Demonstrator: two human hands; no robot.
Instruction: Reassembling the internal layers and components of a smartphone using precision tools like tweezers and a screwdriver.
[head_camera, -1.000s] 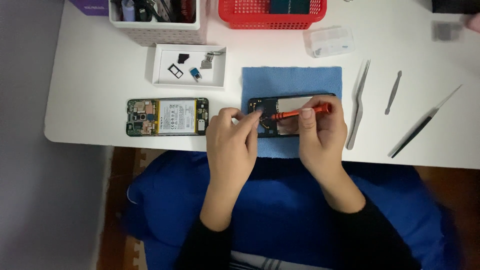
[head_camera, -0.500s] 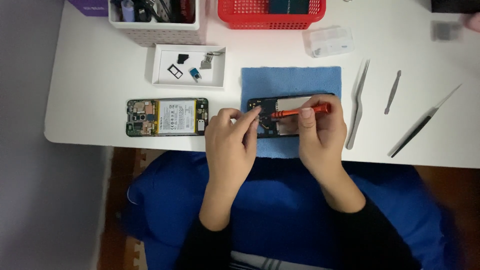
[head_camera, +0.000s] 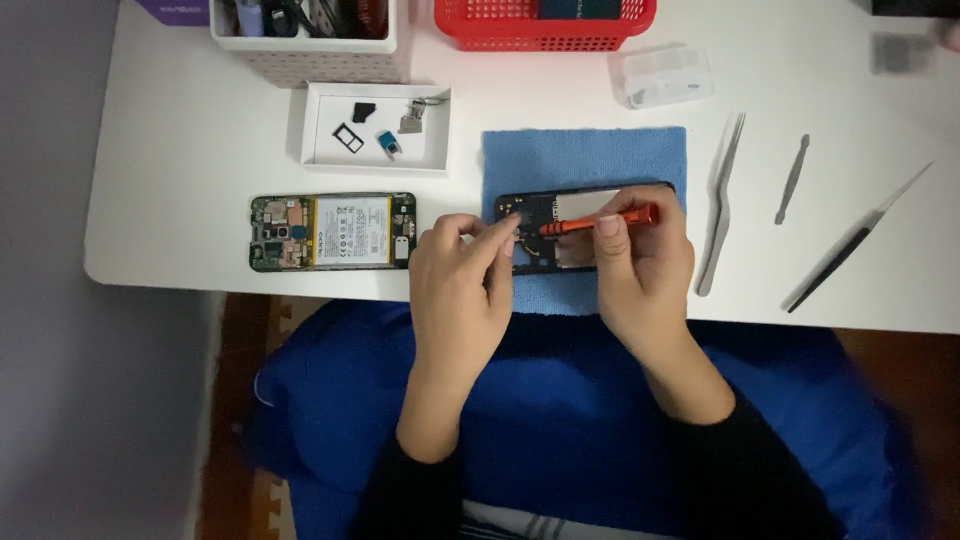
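Right hand (head_camera: 640, 265) grips an orange screwdriver (head_camera: 598, 221) between thumb and fingers, holding it nearly level with the tip pointing toward the person's left. The tip rests over the dark phone frame (head_camera: 540, 225), which lies on a blue cloth (head_camera: 585, 160) at the front edge of the white table (head_camera: 180, 150). The frame sits directly beneath both hands, partly covered by them.

Left hand (head_camera: 462, 290) is curled, fingers bent, with its fingertips (head_camera: 510, 240) touching the left end of the frame, just beside the screwdriver tip. Whether anything is pinched between those fingertips cannot be told.

A second opened phone (head_camera: 333, 232), showing its battery and circuit board, lies flat on the table to the left of the left hand, apart from the cloth. Behind it stands a small white tray (head_camera: 320, 150) with several loose small parts. To the right of the cloth lie three metal tools: silver tweezers (head_camera: 722, 205), a short metal pry tool (head_camera: 791, 180) and dark tweezers (head_camera: 855, 250).
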